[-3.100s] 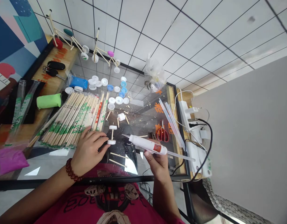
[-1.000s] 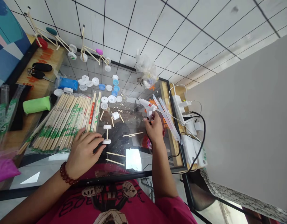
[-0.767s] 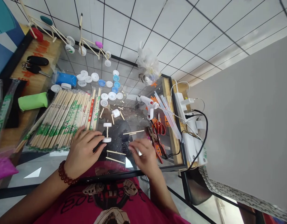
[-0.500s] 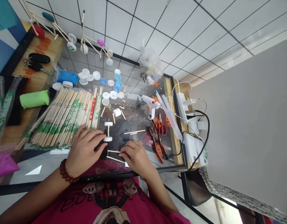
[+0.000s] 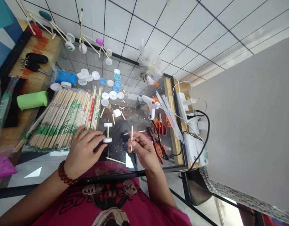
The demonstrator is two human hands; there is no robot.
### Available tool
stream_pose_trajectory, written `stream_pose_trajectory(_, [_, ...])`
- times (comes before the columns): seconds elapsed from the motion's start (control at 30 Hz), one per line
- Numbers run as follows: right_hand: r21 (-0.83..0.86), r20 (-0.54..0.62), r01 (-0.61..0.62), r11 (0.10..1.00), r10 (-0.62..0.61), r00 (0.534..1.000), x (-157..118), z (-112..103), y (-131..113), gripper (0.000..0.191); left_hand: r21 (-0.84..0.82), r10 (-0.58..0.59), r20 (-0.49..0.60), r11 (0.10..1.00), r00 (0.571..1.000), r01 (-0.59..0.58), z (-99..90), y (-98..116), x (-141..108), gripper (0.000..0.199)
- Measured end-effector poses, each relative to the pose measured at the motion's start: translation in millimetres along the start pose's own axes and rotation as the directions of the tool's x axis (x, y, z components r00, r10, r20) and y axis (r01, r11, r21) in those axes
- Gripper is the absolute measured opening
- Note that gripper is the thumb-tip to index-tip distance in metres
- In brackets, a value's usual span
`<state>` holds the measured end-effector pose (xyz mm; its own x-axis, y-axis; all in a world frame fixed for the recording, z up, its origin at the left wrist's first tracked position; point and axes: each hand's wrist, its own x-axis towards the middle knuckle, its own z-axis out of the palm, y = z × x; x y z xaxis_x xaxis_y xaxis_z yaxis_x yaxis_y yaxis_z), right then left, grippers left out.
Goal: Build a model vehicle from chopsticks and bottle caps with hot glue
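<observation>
Between thumb and fingers, my right hand (image 5: 144,149) pinches a short wooden stick (image 5: 132,138), held roughly upright above the glass table. My left hand (image 5: 86,150) lies with its fingers apart at the lower edge of the wrapped chopsticks (image 5: 64,119), holding nothing. Close to its fingertips is a pair of white bottle caps joined by a stick (image 5: 108,132); whether a finger touches the lower cap I cannot tell. Another cut stick (image 5: 115,160) lies near the table's front edge. Behind my right fingers, more sticks (image 5: 141,131) are partly hidden. A white cap piece with stick legs (image 5: 116,113) stands farther back.
A white glue gun (image 5: 150,105) stands right of centre, with glue sticks (image 5: 169,113), scissors (image 5: 160,127) and red-handled pliers (image 5: 157,146) beside it. Cables run to power strips (image 5: 192,147). Loose caps (image 5: 113,95) and stick models (image 5: 88,42) are at the back.
My right hand has picked up one of the two sticks near the front edge and raised it, turning it upright. My left hand stays almost in place.
</observation>
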<state>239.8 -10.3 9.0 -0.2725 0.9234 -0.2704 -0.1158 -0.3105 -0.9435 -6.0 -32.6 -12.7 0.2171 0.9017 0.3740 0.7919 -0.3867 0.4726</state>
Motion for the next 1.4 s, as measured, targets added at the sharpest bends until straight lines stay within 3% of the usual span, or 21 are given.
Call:
stream_pose_trajectory(0.13, [0.197,-0.020,-0.085,0.977,0.091,0.996,9,5,-1,0.030,-0.014,-0.003,-0.011,1.000,1.000,0.003,0.7,-1,0,0.007])
stream_pose_trajectory(0.4, [0.260,-0.044,-0.155,0.953,0.173,0.984,18,15,5,0.025,-0.025,0.026,-0.040,0.999,0.999,-0.027,-2.9,3,2,0.009])
stream_pose_trajectory(0.53, [0.318,0.012,-0.181,0.930,0.187,0.982,17,28,5,0.026,-0.076,0.098,-0.106,0.991,0.990,-0.106,-7.4,8,4,0.019])
stream_pose_trajectory(0.67, [0.328,0.076,-0.217,0.919,0.203,0.976,16,40,5,0.029,-0.115,0.177,-0.105,0.975,0.979,-0.188,-10.1,10,4,0.015])
stream_pose_trajectory(0.83, [0.227,0.053,-0.157,0.961,0.149,0.987,18,41,10,0.029,-0.133,0.155,-0.117,0.976,0.981,-0.170,-11.3,9,4,0.016])
stream_pose_trajectory(0.97, [-0.141,0.021,0.104,0.984,-0.102,0.995,19,28,5,0.017,-0.137,0.107,-0.114,0.983,0.988,-0.122,-12.2,10,4,0.018])
stream_pose_trajectory(1.03, [-0.349,0.112,0.289,0.892,-0.266,0.957,20,21,-2,0.010,-0.144,0.096,-0.109,0.983,0.989,-0.111,-12.2,10,4,0.020])
stream_pose_trajectory(1.1, [-0.506,0.231,0.448,0.737,-0.384,0.894,21,14,-7,0.005,-0.143,0.092,-0.108,0.984,0.990,-0.107,-11.7,10,4,0.020])
stream_pose_trajectory(1.17, [-0.640,0.282,0.526,0.560,-0.465,0.839,24,8,-9,0.009,-0.125,0.083,-0.108,0.987,0.991,-0.097,-10.5,9,3,0.017])
stream_pose_trajectory(1.27, [-0.786,0.236,0.499,0.365,-0.569,0.788,31,2,-5,0.018,-0.075,0.056,-0.121,0.995,0.991,-0.065,-8.3,7,3,0.017])
stream_pose_trajectory(1.4, [-0.865,0.213,0.430,0.258,-0.588,0.781,41,-1,6,0.026,-0.028,0.045,-0.105,0.998,0.993,-0.048,-5.3,5,4,0.017])
